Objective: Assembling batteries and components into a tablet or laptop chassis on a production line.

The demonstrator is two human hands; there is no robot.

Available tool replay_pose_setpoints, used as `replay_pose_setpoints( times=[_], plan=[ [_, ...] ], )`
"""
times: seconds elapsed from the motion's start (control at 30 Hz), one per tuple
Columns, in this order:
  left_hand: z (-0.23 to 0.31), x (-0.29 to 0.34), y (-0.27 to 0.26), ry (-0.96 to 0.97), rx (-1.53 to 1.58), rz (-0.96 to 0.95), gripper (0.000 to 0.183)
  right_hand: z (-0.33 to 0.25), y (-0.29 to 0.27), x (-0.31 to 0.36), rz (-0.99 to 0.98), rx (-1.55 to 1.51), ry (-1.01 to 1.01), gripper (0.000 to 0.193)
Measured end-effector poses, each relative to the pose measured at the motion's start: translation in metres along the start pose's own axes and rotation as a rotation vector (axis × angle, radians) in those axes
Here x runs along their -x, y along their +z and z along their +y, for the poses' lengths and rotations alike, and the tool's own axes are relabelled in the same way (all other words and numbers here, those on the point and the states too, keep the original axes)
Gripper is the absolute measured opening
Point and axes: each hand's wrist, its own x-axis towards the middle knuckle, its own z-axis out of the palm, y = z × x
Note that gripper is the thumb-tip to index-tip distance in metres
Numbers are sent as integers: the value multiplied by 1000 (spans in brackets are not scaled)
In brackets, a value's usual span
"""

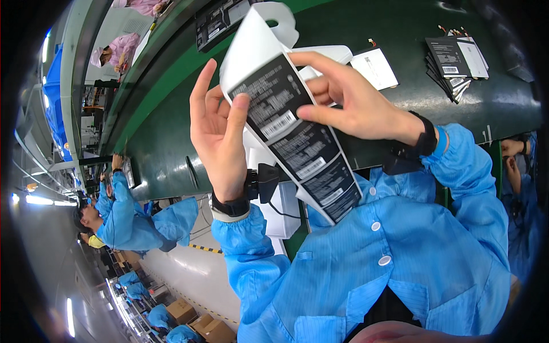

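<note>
Both my hands hold up a long strip of black labels (311,143) on white backing paper, tilted in front of my chest. My left hand (220,134) has its thumb on the strip's left edge, and its other fingers are partly hidden behind the paper. On the right edge, my right hand (357,103) pinches the strip with its thumb on a label and its index finger near the top. The strip's blank white upper end (251,46) curls away above the hands. Beyond my right hand lies a flat white pack (374,68) with a short coloured lead.
A pile of flat black and white packs (449,57) with leads lies right on the green table (406,23). A black tray-like item (220,23) is at the far edge. A co-worker in blue (131,211) works at left; another person's hands (513,157) show at right.
</note>
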Motion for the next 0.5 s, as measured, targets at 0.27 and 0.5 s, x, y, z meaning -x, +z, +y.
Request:
replay_pose_setpoints(
  times=[0.27, 0.5],
  plan=[
    [-15, 8, 18, -1, -132, 123, 39, -20, -8, 18, 217, 373, -105, 78],
    [-24, 12, 15, 296, -501, 145, 14, -24, -7, 16, 289, 360, -177, 49]
  ],
)
